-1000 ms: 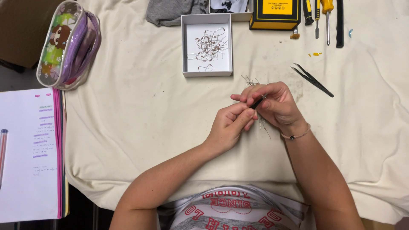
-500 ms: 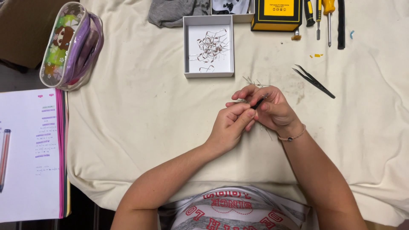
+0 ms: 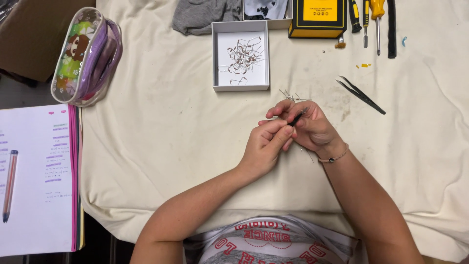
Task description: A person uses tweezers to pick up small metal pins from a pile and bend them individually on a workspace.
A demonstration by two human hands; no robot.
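Head view: my two hands meet at centre of the cloth-covered surface (image 3: pixel 161 122). Left hand (image 3: pixel 264 149) has its fingers (image 3: pixel 283 133) pinched narrow against a small thin wire part, too small to make out. Right hand (image 3: pixel 310 127) has fingers curled shut around one short black tool (image 3: pixel 297 117), tip pointing toward 1 o'clock. The two hands touch at the fingertips. One thin bracelet (image 3: pixel 333 158) on my right wrist.

At 12 o'clock of the hands, just beside them, a small loose pile of wire pieces (image 3: pixel 292 96), count unclear. Further at 11 o'clock, one open white box (image 3: pixel 240 55) with a tangle of many bent wire parts, cannot count. At 2 o'clock, one pair of black tweezers (image 3: pixel 360 95), apart from the hands. Top edge, 12 to 1 o'clock: one yellow-and-black box (image 3: pixel 318 17), and several screwdrivers (image 3: pixel 376 19), about three handles seen, partly cut off by the frame. One grey cloth (image 3: pixel 205 14) at 11 o'clock. Far at 10 o'clock, one clear purple pencil case (image 3: pixel 87 56). At 8 o'clock, one open notebook (image 3: pixel 39 181) with one pen (image 3: pixel 10 186) lying on it. Nothing lies between my hands and the white box except the loose wires.
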